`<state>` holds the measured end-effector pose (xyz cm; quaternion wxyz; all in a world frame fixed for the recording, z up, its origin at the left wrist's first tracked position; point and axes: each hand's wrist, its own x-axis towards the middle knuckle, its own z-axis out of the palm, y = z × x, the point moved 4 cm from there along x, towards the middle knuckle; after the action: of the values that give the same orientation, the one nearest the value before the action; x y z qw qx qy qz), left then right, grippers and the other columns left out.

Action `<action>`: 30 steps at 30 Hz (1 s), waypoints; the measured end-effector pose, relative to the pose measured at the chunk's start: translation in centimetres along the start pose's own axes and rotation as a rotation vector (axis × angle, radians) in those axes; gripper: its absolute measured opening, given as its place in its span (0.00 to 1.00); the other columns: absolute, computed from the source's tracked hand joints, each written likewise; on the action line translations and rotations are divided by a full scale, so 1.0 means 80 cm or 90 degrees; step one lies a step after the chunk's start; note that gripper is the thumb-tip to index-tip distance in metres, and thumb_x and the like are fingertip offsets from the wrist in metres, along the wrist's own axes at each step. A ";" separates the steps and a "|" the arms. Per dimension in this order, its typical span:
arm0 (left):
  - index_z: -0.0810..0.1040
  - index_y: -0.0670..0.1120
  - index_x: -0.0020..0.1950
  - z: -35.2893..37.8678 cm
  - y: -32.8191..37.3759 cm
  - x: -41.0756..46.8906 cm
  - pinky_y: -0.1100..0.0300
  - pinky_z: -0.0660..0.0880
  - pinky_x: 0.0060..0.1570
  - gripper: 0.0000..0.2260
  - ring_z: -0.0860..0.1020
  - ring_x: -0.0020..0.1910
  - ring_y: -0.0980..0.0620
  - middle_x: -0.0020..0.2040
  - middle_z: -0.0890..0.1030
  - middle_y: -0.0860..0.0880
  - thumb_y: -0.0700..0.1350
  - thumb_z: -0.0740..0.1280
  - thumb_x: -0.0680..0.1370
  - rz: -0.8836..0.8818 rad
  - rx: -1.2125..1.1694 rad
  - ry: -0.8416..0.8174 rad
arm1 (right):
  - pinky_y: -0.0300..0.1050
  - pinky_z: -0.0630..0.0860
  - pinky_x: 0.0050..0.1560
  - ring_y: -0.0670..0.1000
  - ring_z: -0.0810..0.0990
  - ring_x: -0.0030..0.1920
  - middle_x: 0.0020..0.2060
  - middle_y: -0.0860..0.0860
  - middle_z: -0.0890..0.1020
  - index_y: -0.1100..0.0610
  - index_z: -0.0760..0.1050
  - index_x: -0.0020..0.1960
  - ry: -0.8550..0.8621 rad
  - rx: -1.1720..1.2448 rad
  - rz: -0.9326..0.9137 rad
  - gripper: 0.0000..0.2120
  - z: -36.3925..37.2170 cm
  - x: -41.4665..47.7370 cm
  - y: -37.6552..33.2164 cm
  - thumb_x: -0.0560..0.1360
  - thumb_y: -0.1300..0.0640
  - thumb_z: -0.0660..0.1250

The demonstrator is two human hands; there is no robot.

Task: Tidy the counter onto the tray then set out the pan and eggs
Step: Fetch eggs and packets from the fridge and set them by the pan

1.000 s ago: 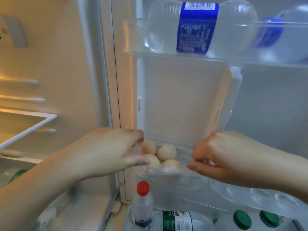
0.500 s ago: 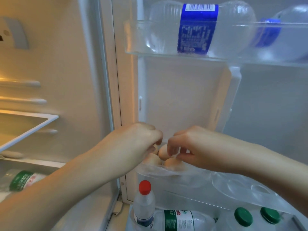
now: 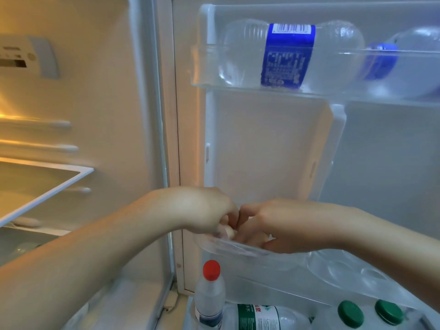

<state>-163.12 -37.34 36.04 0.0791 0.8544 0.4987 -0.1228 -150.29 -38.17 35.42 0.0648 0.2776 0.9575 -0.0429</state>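
Knuckles of the two hands meet over the near left end of the clear egg tray (image 3: 214, 246) in the fridge door. The left hand (image 3: 207, 210) reaches in from the lower left with its fingers curled downward. Just beneath its fingertips, in the gap between the two hands, a pale sliver of egg (image 3: 229, 232) shows against the left fingers. Whether that hand has closed round the egg or only rests on it I cannot tell. The right hand (image 3: 283, 225) comes in from the right, thumb up beside the left knuckles, fingers bent down into the tray. What lies under them is hidden, so its grip cannot be told either. Below both hands a red-capped bottle (image 3: 211, 270) stands upright, with a green-labelled bottle (image 3: 257, 315) lying just beside it. Well above the hands a blue-labelled bottle (image 3: 288, 55) lies on its side in the upper door shelf (image 3: 202, 84).
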 end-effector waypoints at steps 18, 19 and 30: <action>0.75 0.55 0.62 -0.002 -0.014 0.002 0.63 0.72 0.43 0.14 0.76 0.46 0.56 0.50 0.79 0.55 0.52 0.66 0.76 0.029 -0.081 -0.038 | 0.33 0.65 0.36 0.42 0.68 0.38 0.58 0.42 0.66 0.44 0.71 0.61 -0.011 -0.029 0.061 0.20 -0.003 -0.013 0.006 0.73 0.63 0.63; 0.75 0.55 0.61 -0.002 -0.016 0.001 0.63 0.72 0.43 0.14 0.76 0.45 0.56 0.49 0.79 0.56 0.52 0.66 0.76 0.021 -0.106 -0.026 | 0.34 0.65 0.36 0.43 0.68 0.38 0.56 0.42 0.66 0.45 0.71 0.59 -0.002 -0.020 0.067 0.19 -0.004 -0.014 0.005 0.73 0.63 0.63; 0.75 0.56 0.49 0.011 -0.033 0.000 0.58 0.78 0.43 0.12 0.79 0.40 0.56 0.42 0.81 0.56 0.52 0.70 0.68 -0.008 -0.412 0.219 | 0.31 0.67 0.36 0.39 0.72 0.37 0.35 0.40 0.73 0.44 0.69 0.48 0.311 0.088 0.141 0.16 -0.019 -0.032 0.015 0.68 0.62 0.67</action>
<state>-165.55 -36.24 35.18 0.2596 0.7900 0.5232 0.1865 -147.64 -38.37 37.22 -0.1830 0.3862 0.9035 -0.0327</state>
